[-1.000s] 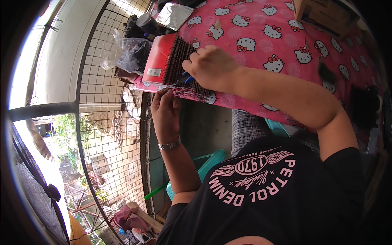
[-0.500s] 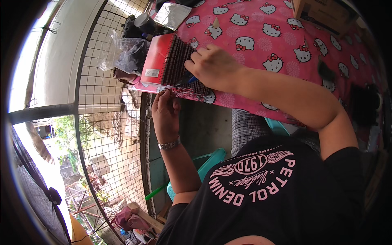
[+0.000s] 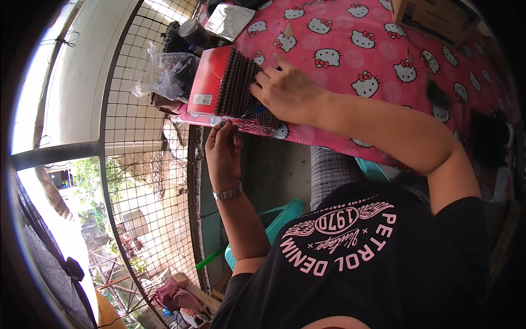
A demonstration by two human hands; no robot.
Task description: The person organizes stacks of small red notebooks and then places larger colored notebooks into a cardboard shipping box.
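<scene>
A stack of spiral notebooks (image 3: 209,82) with a glossy red cover lies at the table's near left edge, its dark wire bindings fanned out in rows toward the right. My right hand (image 3: 285,90) rests over these bindings with its fingers curled. A slim blue object (image 3: 261,110) shows under it, mostly hidden, and its kind cannot be made out. My left hand (image 3: 223,143), with a metal watch on the wrist, is raised to the near edge of the stack. Its thumb and fingers are pinched together there, and what lies between them is too small to name.
A pink patterned cloth (image 3: 339,60) covers the table. Beyond the notebooks are a crumpled clear plastic bag (image 3: 172,74), a dark lidded container (image 3: 193,34) and a silver packet (image 3: 230,21). A cardboard box (image 3: 435,21) stands far right. Wire mesh (image 3: 148,181) runs along the left.
My right hand has shifted very slightly, and less of the blue object shows under it. The left hand stays pinched at the stack's near edge.
</scene>
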